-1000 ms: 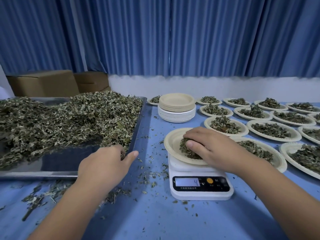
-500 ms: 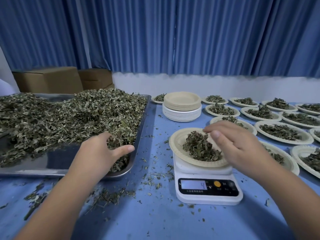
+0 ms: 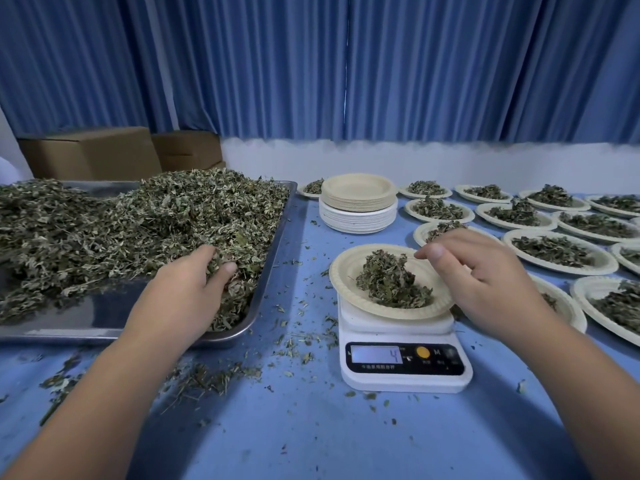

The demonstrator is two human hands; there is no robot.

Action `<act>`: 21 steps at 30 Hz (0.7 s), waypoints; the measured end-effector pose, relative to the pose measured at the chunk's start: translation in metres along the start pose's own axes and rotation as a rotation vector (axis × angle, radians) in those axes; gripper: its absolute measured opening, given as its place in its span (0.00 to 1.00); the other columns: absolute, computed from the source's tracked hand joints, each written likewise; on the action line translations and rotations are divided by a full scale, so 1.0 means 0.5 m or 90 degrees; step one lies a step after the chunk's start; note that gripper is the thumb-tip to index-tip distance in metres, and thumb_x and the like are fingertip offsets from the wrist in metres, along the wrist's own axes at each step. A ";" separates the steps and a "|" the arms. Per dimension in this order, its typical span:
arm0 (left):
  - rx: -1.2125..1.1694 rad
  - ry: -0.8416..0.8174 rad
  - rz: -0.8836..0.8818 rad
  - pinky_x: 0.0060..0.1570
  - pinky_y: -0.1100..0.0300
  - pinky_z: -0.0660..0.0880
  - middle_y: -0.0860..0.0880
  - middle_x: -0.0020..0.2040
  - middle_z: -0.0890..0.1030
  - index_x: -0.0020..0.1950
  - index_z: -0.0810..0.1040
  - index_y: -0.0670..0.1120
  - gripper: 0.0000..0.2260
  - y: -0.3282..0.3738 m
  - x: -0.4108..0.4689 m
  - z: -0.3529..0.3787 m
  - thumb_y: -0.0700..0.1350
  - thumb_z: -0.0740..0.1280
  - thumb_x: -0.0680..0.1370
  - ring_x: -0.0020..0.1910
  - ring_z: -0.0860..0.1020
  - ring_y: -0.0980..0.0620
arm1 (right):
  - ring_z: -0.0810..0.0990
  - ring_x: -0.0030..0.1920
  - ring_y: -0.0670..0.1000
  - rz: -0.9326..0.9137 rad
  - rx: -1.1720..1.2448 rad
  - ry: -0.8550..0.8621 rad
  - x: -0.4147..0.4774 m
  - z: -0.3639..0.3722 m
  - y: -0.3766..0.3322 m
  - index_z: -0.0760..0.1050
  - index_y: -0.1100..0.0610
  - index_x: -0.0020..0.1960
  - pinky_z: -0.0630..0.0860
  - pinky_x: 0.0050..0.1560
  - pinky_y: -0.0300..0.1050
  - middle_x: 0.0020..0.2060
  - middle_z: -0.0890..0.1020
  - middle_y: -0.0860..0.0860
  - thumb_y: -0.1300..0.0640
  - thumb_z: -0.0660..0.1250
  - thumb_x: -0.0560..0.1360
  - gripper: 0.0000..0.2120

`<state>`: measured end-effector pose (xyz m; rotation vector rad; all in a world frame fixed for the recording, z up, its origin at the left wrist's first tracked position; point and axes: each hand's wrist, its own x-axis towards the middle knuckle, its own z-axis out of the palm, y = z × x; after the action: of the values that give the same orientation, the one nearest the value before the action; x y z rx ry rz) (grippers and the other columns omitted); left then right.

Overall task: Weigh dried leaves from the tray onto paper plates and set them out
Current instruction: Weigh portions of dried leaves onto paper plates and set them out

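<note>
A steel tray [image 3: 273, 258] on the left holds a big heap of dried leaves [image 3: 138, 220]. My left hand [image 3: 187, 289] is dug into the heap's near right corner, its fingers curled round a handful. A paper plate [image 3: 346, 285] with a small mound of leaves [image 3: 391, 282] sits on a white kitchen scale [image 3: 405, 372] whose display reads 4. Just above the plate's right rim hovers my right hand [image 3: 485, 282], its fingers loosely bent and holding nothing that I can make out.
A stack of empty paper plates [image 3: 358, 202] stands behind the scale. Several filled plates [image 3: 557, 251] cover the blue table to the right. Loose leaf bits [image 3: 207, 374] lie in front of the tray. Cardboard boxes [image 3: 90, 154] sit behind the tray.
My right hand has let go of leaves on the plate and lifted off to the right. My left hand has pushed forward from the tray's edge into the heap.
</note>
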<state>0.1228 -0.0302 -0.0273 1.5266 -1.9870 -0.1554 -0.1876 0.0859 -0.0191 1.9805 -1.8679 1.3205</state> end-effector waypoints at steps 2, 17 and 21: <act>0.001 0.003 -0.004 0.26 0.57 0.68 0.45 0.29 0.75 0.64 0.71 0.44 0.19 -0.003 0.001 -0.001 0.56 0.59 0.80 0.27 0.75 0.48 | 0.77 0.47 0.42 0.010 0.008 0.000 0.000 -0.002 0.001 0.82 0.55 0.45 0.69 0.45 0.32 0.43 0.81 0.51 0.41 0.57 0.79 0.22; -0.043 0.016 -0.015 0.27 0.60 0.66 0.53 0.30 0.73 0.64 0.73 0.46 0.15 -0.003 -0.002 0.011 0.52 0.62 0.80 0.28 0.70 0.54 | 0.76 0.42 0.42 0.045 0.033 0.041 0.004 -0.012 0.037 0.81 0.60 0.39 0.68 0.43 0.31 0.38 0.80 0.50 0.42 0.58 0.75 0.24; -0.068 0.044 -0.002 0.26 0.57 0.66 0.43 0.31 0.77 0.57 0.73 0.46 0.10 0.001 -0.006 0.012 0.51 0.62 0.81 0.28 0.74 0.46 | 0.75 0.44 0.36 0.057 0.037 0.056 0.003 -0.014 0.048 0.82 0.60 0.39 0.65 0.41 0.24 0.37 0.80 0.45 0.51 0.62 0.79 0.17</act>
<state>0.1197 -0.0286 -0.0330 1.4480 -1.8915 -0.2037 -0.2118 0.0836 -0.0247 1.8516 -1.9189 1.4773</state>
